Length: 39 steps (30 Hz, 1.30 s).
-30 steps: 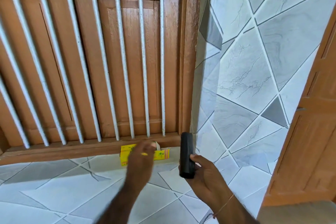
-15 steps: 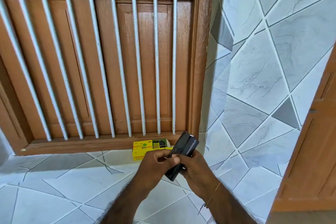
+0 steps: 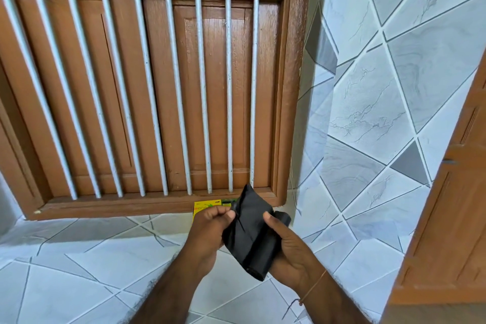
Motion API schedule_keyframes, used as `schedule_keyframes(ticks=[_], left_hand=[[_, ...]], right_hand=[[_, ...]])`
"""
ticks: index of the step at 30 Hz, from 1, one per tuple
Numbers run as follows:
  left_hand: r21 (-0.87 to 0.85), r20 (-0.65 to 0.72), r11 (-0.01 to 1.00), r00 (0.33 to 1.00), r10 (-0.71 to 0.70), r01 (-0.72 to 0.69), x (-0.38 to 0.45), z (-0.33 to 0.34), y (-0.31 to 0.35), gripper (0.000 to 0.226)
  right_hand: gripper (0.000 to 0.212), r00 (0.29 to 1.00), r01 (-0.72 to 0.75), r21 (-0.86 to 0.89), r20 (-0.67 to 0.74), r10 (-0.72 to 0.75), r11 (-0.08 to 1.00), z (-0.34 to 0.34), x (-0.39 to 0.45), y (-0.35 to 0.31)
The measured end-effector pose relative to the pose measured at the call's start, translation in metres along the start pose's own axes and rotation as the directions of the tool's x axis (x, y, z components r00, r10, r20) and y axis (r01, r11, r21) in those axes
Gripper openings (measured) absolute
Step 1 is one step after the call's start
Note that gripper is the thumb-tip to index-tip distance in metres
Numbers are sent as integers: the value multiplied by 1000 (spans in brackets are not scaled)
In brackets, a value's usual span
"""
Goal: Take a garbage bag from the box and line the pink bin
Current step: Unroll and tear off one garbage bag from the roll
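Note:
A black garbage bag roll (image 3: pixel 249 234) is held between both my hands, partly unrolled, with one flap sticking up. My left hand (image 3: pixel 210 229) pinches the loose edge of the bag at its upper left. My right hand (image 3: pixel 286 247) cups the rolled part from the right and below. Behind my hands the yellow garbage bag box (image 3: pixel 203 207) lies on the tiled ledge against the wooden frame, mostly hidden by my left hand and the bag. The pink bin is not in view.
A brown wooden window frame (image 3: pixel 157 205) with white vertical bars fills the upper left. Grey marbled tiles (image 3: pixel 368 113) cover the wall at the right and the ledge below. A wooden door (image 3: pixel 452 218) stands at the far right.
My left hand left the box and joined the right on the black roll. The roll, first held upright in my right hand alone, is now being unrolled between both hands.

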State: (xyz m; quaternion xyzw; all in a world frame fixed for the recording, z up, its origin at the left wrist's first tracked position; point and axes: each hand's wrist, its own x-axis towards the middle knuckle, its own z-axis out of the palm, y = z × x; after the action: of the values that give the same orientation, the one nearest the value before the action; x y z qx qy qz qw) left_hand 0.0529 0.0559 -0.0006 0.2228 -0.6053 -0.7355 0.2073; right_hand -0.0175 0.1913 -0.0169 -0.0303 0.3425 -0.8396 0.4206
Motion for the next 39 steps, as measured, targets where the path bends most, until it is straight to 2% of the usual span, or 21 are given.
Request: schedule_keyframes(ticks=[6, 15, 19, 21, 23, 26, 27, 31, 34, 36, 37, 38, 39], left_hand=[[-92, -81, 996, 997, 6, -14, 4, -2, 20, 16], [-349, -318, 918, 945, 72, -188, 24, -47, 53, 17], [-428, -471, 874, 882, 3, -231, 34, -89, 58, 24], [-403, -514, 890, 857, -27, -214, 38, -107, 58, 24], [-476, -540, 853, 837, -89, -216, 38, -120, 57, 20], [-466, -548, 857, 832, -86, -219, 40, -127, 45, 33], [-441, -568, 873, 818, -92, -208, 41, -127, 42, 37], [-134, -760, 974, 650, 17, -182, 24, -118, 33, 39], [25, -816, 995, 573, 77, -98, 13, -121, 26, 40], [233, -842, 971, 512, 172, 58, 9, -123, 24, 42], [364, -832, 924, 485, 270, 112, 6, -120, 25, 42], [470, -796, 879, 465, 387, 73, 2, -111, 25, 42], [534, -730, 845, 482, 485, -42, -2, -99, 28, 40]], right_hand=[[53, 997, -50, 31, -57, 52, 998, -4, -9, 6], [37, 992, -104, -30, -76, 102, 994, -20, -15, 17], [35, 988, -109, -93, -119, 98, 990, -28, -13, 14], [34, 989, -107, -114, -118, 94, 988, -32, -13, 11], [42, 990, -98, -153, -114, 81, 983, -35, -12, 8], [49, 997, -52, -206, -60, 41, 977, -33, -10, -1], [52, 999, -34, -233, -39, 25, 972, -32, -9, -6], [59, 997, 70, -381, 46, -57, 922, -24, -9, -26], [51, 988, 138, -474, 124, -90, 870, -17, -12, -42], [46, 980, 179, -509, 163, -111, 842, -13, -15, -50], [46, 977, 196, -522, 174, -121, 830, -11, -16, -54], [46, 975, 207, -534, 185, -126, 820, -8, -17, -56], [46, 973, 213, -546, 198, -122, 810, -5, -18, -57]])
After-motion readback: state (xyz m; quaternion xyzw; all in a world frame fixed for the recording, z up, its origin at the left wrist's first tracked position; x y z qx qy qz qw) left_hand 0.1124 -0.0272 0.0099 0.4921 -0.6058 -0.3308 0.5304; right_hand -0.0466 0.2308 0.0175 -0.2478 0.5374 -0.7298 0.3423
